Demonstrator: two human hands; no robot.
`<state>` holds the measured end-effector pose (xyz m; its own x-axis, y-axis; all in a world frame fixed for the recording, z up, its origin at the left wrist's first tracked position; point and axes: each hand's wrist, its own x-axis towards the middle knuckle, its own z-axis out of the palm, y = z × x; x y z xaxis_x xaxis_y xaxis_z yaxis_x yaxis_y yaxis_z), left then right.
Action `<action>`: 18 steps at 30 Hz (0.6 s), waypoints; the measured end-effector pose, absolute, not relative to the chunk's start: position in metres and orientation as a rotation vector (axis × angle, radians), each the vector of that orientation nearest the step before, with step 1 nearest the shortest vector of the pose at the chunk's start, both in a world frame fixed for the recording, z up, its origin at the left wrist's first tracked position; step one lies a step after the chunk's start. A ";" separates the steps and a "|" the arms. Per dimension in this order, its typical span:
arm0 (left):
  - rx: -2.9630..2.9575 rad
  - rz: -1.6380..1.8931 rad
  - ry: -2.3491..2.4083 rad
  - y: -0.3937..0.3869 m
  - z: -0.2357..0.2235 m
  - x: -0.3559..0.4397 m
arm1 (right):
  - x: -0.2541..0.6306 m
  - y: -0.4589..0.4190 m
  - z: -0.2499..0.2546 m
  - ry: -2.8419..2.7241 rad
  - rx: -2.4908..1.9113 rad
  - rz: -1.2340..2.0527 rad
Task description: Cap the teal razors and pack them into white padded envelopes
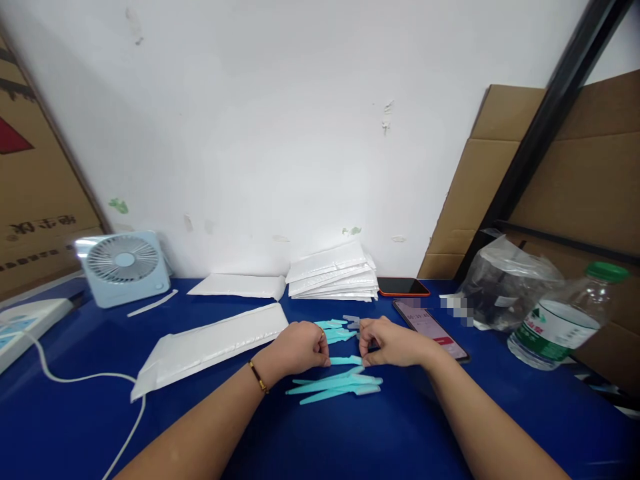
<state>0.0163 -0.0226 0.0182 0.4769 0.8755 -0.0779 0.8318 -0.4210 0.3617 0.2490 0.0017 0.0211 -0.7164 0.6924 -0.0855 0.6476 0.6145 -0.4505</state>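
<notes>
Between my hands is a turquoise eyebrow razor (345,361), lying sideways just above or on the blue table. My left hand (301,347) pinches its handle end, and my right hand (387,341) pinches the other end, near the blade cover. Nearer to me lies a loose group of turquoise eyebrow razors (333,385) with pale translucent covers, the handles pointing left. Beyond my fingers is another group of eyebrow razors (336,331), partly hidden by my left hand. A white padded mailer (215,347) lies flat to the left of my left hand.
A stack of white padded mailers (333,273) and a single mailer (240,285) lie by the wall. At right are a lit phone (430,330), a dark phone (404,287), a plastic bag (505,280) and a bottle (563,323). At left stand a fan (125,267) and a white cable (75,379).
</notes>
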 end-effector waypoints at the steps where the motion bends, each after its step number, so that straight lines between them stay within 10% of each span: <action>1: 2.399 0.198 1.462 -0.020 0.018 0.014 | 0.250 0.003 0.022 -2.721 -1.157 0.677; 18: 2.318 0.111 1.384 -0.035 0.026 0.020 | 0.238 -0.001 0.019 -2.749 -1.049 0.719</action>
<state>0.0203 -0.0350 0.0261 0.4971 0.8544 -0.1509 0.8196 -0.4053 0.4050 0.2381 -0.0013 0.0185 -0.7547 0.6531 -0.0620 0.5998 0.6487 -0.4685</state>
